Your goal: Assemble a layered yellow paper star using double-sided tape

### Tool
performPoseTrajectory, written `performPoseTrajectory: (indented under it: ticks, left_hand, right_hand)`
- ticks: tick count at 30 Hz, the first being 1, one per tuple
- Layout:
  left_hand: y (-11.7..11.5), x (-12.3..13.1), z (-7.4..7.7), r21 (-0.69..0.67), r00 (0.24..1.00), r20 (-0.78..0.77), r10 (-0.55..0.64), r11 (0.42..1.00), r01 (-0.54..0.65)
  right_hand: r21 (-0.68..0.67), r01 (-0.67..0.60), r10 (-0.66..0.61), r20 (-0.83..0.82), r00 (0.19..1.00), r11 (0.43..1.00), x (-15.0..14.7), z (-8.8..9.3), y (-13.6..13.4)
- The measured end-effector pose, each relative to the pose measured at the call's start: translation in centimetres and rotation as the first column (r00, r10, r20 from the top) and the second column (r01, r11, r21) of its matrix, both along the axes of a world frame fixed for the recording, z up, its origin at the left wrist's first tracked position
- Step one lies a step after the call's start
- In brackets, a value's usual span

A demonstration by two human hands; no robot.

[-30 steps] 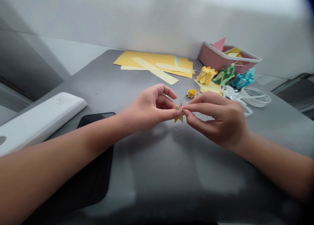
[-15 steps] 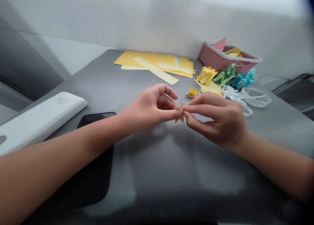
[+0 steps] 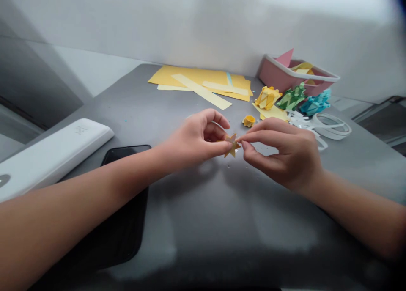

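A small yellow paper star [image 3: 232, 147] is held above the grey table between my two hands. My left hand [image 3: 203, 141] pinches its left side between thumb and fingers. The thumb and index finger of my right hand [image 3: 282, 151] are pressed together at the star's right point. Just behind the star, a small ring-shaped yellow paper piece [image 3: 249, 121] rests on the table. Farther back on the right stand folded paper pieces in yellow [image 3: 268, 98], green [image 3: 292, 97] and teal [image 3: 316, 102].
Yellow sheets [image 3: 196, 76] with pale strips lie at the back. A pink basket [image 3: 285, 76] holds paper at back right, near a white tape roll [image 3: 333, 126]. A white device [image 3: 60, 155] and black tray-like object [image 3: 130, 227] are at left.
The star has turned so its face shows more. My right fingertips have shifted slightly right, out to one of its points. My left hand has hardly moved.
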State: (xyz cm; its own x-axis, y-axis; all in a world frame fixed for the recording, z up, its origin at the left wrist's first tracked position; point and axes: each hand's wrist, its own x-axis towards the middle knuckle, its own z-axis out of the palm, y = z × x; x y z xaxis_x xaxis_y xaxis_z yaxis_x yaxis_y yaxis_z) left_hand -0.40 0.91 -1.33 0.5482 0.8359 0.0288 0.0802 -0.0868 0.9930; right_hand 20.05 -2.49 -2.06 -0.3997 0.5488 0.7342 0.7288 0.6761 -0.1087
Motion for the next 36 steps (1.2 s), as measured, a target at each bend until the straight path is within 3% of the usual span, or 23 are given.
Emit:
performPoseTrajectory:
  ticks: [15, 24, 30, 36]
  left_hand:
    - [0.3, -0.1, -0.3, 0.064, 1.0, -0.019, -0.016, 0.998, 0.017]
    - [0.4, -0.1, -0.1, 0.1, 0.986, -0.14, 0.093, 0.992, -0.079]
    - [0.4, -0.1, -0.1, 0.134, 0.967, -0.196, 0.162, 0.981, -0.138]
    - [0.4, -0.1, 0.0, 0.156, 0.964, -0.186, 0.191, 0.974, -0.163]
  right_hand:
    - [-0.069, 0.093, -0.094, -0.02, 0.995, 0.993, 0.1, 0.1, 0.2]
    - [-0.211, 0.108, -0.12, -0.044, 0.992, 0.972, 0.6, -0.4, 1.4]
    - [-0.224, 0.153, -0.166, -0.037, 0.985, 0.962, 1.0, -0.1, 1.7]
    - [-0.417, 0.057, -0.048, 0.034, 0.998, 0.907, 1.4, -1.0, 2.4]
